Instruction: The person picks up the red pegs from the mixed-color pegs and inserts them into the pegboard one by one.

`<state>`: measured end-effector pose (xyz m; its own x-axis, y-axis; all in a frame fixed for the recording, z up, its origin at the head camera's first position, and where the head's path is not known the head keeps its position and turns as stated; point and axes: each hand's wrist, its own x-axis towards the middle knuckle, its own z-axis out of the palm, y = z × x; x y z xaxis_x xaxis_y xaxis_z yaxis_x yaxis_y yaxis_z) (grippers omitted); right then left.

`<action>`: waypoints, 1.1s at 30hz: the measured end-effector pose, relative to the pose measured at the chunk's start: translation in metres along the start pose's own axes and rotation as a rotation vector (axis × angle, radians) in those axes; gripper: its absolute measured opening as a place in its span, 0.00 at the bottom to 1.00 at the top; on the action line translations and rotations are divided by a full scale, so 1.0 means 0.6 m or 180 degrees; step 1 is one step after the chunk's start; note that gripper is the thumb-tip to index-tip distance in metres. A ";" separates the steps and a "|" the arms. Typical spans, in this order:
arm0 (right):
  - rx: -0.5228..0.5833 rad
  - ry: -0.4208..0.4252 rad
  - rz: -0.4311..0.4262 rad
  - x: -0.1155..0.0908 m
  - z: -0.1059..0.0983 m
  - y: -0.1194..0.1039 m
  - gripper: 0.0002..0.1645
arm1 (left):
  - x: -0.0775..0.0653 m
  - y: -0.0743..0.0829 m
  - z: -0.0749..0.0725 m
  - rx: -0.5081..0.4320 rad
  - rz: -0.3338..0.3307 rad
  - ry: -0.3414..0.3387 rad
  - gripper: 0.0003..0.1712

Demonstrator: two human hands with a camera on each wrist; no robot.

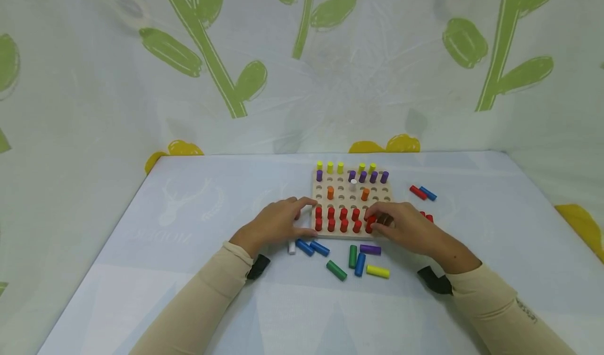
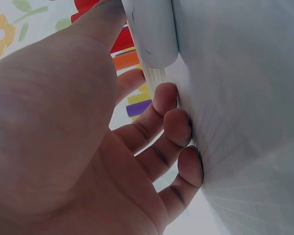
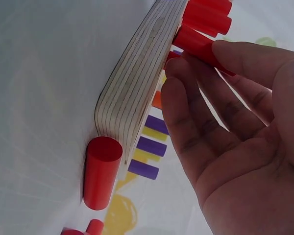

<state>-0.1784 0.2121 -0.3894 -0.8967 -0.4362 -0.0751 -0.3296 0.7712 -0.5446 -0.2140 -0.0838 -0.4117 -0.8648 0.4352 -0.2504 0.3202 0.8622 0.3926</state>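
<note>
A wooden pegboard (image 1: 346, 193) lies on the table, with yellow, purple, white, orange and red pegs standing in its holes. At its front right, my right hand (image 1: 408, 228) pinches a red peg (image 3: 196, 46) between thumb and fingers. The peg's lower end meets the board's top in the right wrist view. Two rows of red pegs (image 1: 343, 219) stand to its left. My left hand (image 1: 276, 221) is at the board's left side, index finger and thumb spread along that edge. Its other fingertips (image 2: 177, 126) rest low by the table surface, and it holds no peg.
Loose blue (image 1: 320, 248), green (image 1: 336, 270), purple (image 1: 370, 249) and yellow (image 1: 378, 271) pegs lie in front of the board. A white peg (image 1: 291, 247) is near my left thumb. Beyond the right side lie a red peg (image 1: 418, 192) and a blue peg (image 1: 428, 193).
</note>
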 end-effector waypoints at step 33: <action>-0.0008 -0.0131 -0.0066 0.003 0.005 0.008 0.13 | 0.002 -0.004 0.003 0.0007 0.0048 0.0023 0.46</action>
<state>-0.1811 0.2137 -0.3945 -0.8768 -0.4709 -0.0980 -0.3489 0.7629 -0.5444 -0.2152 -0.0851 -0.4144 -0.8626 0.4464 -0.2381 0.3341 0.8561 0.3943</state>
